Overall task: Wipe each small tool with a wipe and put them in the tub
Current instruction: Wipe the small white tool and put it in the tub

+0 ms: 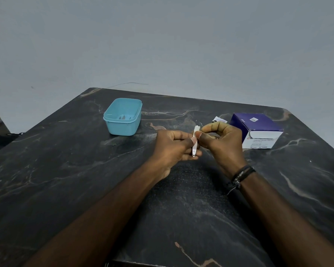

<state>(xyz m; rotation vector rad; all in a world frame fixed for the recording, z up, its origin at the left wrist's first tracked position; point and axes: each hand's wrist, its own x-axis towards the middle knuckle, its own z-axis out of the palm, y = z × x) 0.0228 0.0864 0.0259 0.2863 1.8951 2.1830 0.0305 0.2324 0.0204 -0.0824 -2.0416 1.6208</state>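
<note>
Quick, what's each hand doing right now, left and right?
Left hand: grips the small metal tool.
Right hand: pinches a white wipe against the tool's upper end.

Tub (123, 117) left on table (66, 170); box (257, 130) right

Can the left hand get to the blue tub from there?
Probably yes. The table between the left hand and the tub looks bare, and the tub's top is open. But that hand holds the tool.
</note>
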